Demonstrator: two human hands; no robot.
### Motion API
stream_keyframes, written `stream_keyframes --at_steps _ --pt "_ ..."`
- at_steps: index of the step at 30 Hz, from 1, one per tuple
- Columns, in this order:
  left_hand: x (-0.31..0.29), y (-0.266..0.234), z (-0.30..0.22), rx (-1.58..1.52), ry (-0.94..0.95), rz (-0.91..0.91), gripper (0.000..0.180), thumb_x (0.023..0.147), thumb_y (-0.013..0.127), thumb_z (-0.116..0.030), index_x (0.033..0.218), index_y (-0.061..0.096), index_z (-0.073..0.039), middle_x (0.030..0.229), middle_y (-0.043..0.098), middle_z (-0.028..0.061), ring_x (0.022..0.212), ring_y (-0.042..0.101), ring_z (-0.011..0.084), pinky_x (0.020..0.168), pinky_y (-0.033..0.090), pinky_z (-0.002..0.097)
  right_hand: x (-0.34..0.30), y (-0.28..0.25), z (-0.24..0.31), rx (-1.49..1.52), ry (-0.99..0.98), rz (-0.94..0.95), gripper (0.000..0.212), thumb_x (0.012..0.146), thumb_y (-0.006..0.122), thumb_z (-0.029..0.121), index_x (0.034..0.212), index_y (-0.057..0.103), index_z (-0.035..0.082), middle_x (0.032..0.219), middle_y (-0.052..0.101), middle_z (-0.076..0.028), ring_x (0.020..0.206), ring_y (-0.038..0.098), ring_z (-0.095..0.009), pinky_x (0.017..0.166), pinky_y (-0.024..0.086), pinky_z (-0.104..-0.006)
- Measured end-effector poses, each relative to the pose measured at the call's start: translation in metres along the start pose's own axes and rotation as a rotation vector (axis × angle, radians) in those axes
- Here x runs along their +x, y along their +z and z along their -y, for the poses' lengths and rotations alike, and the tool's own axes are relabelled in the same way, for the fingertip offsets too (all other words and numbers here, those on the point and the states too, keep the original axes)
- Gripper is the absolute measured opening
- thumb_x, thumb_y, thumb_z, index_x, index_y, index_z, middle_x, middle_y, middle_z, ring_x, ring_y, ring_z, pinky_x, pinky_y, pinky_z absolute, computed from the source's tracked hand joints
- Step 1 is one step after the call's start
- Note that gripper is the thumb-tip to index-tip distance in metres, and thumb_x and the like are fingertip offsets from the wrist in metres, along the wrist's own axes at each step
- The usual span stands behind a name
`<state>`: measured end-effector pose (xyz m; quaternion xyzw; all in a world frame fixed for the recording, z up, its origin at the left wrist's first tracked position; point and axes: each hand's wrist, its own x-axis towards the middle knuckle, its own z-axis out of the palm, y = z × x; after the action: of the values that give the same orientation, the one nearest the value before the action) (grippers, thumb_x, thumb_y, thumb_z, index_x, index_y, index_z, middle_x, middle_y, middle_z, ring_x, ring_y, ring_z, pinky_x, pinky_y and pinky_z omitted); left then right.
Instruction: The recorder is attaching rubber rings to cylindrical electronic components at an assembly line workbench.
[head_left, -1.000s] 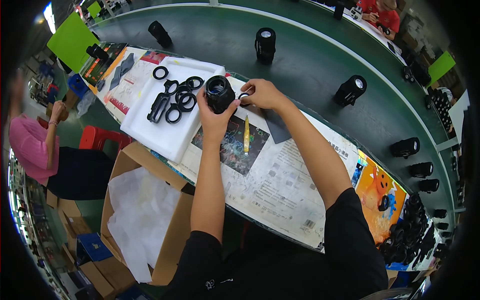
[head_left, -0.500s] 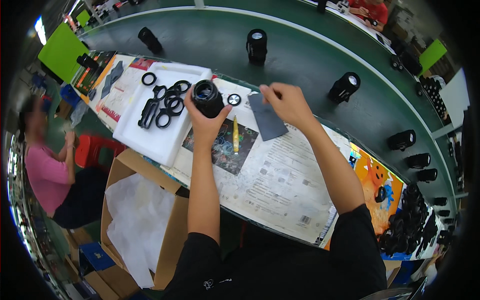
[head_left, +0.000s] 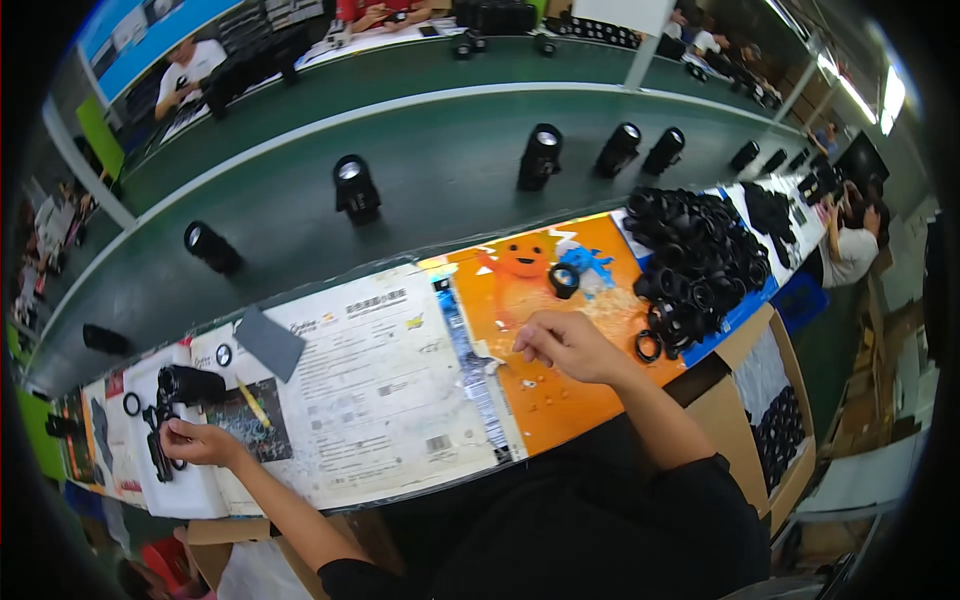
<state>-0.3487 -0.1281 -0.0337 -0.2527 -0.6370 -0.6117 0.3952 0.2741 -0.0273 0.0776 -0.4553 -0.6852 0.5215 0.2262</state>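
Observation:
A black cylindrical housing (head_left: pixel 196 385) stands at the right edge of the white foam tray (head_left: pixel 190 497). Just below it, my left hand (head_left: pixel 203 443) has its fingers curled beside black brackets and rings (head_left: pixel 158 455) in the tray; what is in the fingers, if anything, I cannot make out. Over the orange printed mat, my right hand (head_left: pixel 565 345) is closed loosely, with nothing visible in it. A black ring part (head_left: pixel 564 280) lies beyond that hand. Near the housing are a small silver-and-black disc (head_left: pixel 224 355), a yellow pen-shaped tool (head_left: pixel 254 404) and a dark grey sheet (head_left: pixel 270 343).
A big heap of black ring parts (head_left: pixel 690 260) covers the table's right end, with a cardboard box (head_left: pixel 745 430) below. Several black cylinders (head_left: pixel 357 188) stand along the green conveyor (head_left: pixel 440 170) behind the table. People (head_left: pixel 193 70) sit beyond it.
My view has swung right. My left hand has let go of the housing, now standing by the tray. My right hand has moved right, from near the grey sheet to over the orange mat.

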Motion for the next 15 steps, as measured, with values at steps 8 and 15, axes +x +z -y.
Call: stream_keyframes --at_steps 8,15 --pt "-0.095 0.047 -0.177 -0.408 0.041 0.518 0.015 0.114 0.064 -0.014 0.116 0.064 0.001 0.100 0.067 0.0093 0.086 0.063 0.0184 0.079 0.053 0.0314 -0.007 -0.237 -0.011 0.046 -0.255 -0.677 0.018 0.111 0.066 0.012 0.125 0.073 0.004 0.108 0.075 -0.004 0.086 0.066 -0.010 0.075 0.055 -0.0268" --pt "-0.223 0.081 -0.374 -0.677 0.199 1.335 0.008 0.100 0.073 -0.005 0.094 0.069 -0.002 0.078 0.066 0.0086 0.060 0.060 0.0185 0.057 0.049 0.0326 0.050 -0.505 -0.110 -0.115 -0.134 -1.223 0.035 0.105 0.069 0.020 0.136 0.073 0.004 0.116 0.081 -0.009 0.094 0.073 -0.018 0.086 0.058 -0.0329"
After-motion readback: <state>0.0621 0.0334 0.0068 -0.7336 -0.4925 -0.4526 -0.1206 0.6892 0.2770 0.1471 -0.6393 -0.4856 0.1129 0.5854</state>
